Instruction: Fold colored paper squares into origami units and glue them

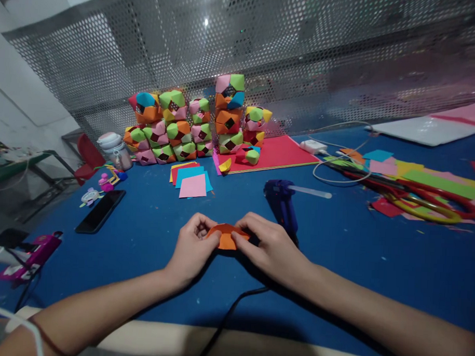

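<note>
An orange piece of folded paper [227, 241] is pinched between my two hands, just above the blue tabletop. My left hand [194, 249] grips its left side between thumb and fingers. On the opposite side, my right hand [276, 249] holds it the same way, with the thumb pressed on the front. Close behind my right hand lies a dark blue glue gun [280, 197] with a clear glue stick [311, 192] poking out. Small square paper sheets [193, 186] in pink, blue, red and yellow lie stacked beyond my left hand.
Several colourful folded-paper balls [179, 132] are piled at the back against a perforated metal panel [284, 55]. Red sheets [277, 156], scissors [431, 205] and paper scraps lie to the right. A phone [101, 211], jar [116, 150] and purple power strip [32, 259] are left. A black cable [233, 307] runs near my hands.
</note>
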Demonstrator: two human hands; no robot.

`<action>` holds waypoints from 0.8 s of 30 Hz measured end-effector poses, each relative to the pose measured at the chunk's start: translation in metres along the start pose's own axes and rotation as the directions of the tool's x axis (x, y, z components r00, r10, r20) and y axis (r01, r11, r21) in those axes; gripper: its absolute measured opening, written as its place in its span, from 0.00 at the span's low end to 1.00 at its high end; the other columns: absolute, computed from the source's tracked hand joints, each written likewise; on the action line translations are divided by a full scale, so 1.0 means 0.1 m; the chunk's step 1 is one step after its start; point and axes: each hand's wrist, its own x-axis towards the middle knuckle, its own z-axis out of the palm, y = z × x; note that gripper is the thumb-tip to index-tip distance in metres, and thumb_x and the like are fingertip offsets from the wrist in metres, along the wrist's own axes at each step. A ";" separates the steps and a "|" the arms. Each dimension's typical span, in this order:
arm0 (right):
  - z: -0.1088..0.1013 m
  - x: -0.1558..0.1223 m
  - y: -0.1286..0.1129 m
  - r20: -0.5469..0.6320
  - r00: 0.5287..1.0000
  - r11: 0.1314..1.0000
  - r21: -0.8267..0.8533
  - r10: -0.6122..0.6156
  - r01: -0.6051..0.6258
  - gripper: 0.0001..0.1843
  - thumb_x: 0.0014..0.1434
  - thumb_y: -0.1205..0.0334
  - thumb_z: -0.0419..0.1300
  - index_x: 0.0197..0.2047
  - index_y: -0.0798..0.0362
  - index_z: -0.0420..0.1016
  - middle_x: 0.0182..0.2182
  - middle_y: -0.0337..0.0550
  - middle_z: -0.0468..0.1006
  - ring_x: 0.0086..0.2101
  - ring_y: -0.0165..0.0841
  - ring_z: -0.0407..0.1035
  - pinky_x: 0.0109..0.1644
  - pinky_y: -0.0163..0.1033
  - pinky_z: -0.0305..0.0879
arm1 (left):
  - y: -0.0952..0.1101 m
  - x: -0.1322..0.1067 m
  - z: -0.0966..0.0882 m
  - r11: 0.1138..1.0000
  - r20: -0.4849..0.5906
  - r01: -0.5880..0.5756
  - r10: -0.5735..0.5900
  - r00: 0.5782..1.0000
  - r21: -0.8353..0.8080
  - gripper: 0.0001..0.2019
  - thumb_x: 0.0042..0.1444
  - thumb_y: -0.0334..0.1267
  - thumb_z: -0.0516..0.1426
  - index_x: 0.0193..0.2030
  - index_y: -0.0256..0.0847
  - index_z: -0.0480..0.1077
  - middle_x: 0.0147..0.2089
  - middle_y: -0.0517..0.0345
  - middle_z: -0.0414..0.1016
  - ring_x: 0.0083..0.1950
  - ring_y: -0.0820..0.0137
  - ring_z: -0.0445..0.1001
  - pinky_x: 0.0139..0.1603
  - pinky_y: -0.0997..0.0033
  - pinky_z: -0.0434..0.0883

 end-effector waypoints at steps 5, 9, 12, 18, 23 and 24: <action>0.01 -0.02 0.02 -0.030 0.997 0.997 0.029 -0.067 0.068 0.05 0.56 0.71 0.52 0.31 0.53 0.65 0.26 0.41 0.68 0.27 0.30 0.64 0.30 0.35 0.62 | 0.01 -0.02 0.01 0.998 0.091 0.018 -0.023 0.996 0.060 0.03 0.49 0.34 0.56 0.29 0.38 0.65 0.26 0.64 0.66 0.27 0.77 0.63 0.28 0.78 0.61; 0.00 -0.02 -0.03 -0.039 0.995 0.993 0.074 -0.093 0.096 0.06 0.56 0.71 0.53 0.30 0.53 0.63 0.26 0.41 0.66 0.27 0.30 0.63 0.30 0.35 0.62 | 0.00 -0.04 0.01 0.997 0.130 0.079 -0.079 0.988 0.010 0.05 0.50 0.36 0.55 0.30 0.39 0.62 0.24 0.66 0.64 0.22 0.79 0.62 0.23 0.78 0.61; 0.01 -0.02 -0.05 -0.039 0.997 0.995 0.078 -0.063 0.066 0.04 0.56 0.69 0.54 0.31 0.52 0.62 0.27 0.41 0.66 0.28 0.30 0.63 0.31 0.36 0.62 | 0.00 -0.04 0.02 0.997 0.131 0.074 -0.070 0.989 -0.029 0.06 0.51 0.37 0.56 0.31 0.38 0.62 0.26 0.65 0.66 0.22 0.78 0.64 0.25 0.77 0.64; 0.05 -0.04 0.01 -0.002 0.995 0.993 0.056 -0.102 0.102 0.07 0.56 0.74 0.51 0.32 0.53 0.62 0.28 0.41 0.66 0.29 0.30 0.63 0.31 0.35 0.62 | 0.01 -0.04 0.04 0.992 0.188 0.094 -0.076 0.979 -0.089 0.03 0.50 0.33 0.55 0.30 0.38 0.62 0.25 0.65 0.68 0.27 0.76 0.69 0.30 0.76 0.65; 0.00 -0.02 -0.04 -0.001 0.981 0.973 0.126 -0.193 0.192 0.04 0.58 0.71 0.52 0.35 0.53 0.65 0.30 0.43 0.68 0.32 0.31 0.64 0.34 0.36 0.63 | 0.02 -0.05 0.04 0.991 0.149 0.086 -0.071 0.986 -0.102 0.04 0.48 0.30 0.56 0.28 0.37 0.62 0.26 0.66 0.66 0.27 0.79 0.65 0.29 0.80 0.62; -0.02 -0.02 -0.06 -0.011 0.985 0.974 0.151 -0.171 0.170 0.03 0.58 0.69 0.53 0.36 0.53 0.66 0.30 0.43 0.69 0.32 0.31 0.65 0.35 0.36 0.63 | 0.02 -0.04 0.04 0.989 0.130 0.094 -0.079 0.988 -0.112 0.05 0.47 0.30 0.56 0.27 0.37 0.62 0.26 0.66 0.66 0.27 0.79 0.64 0.30 0.80 0.62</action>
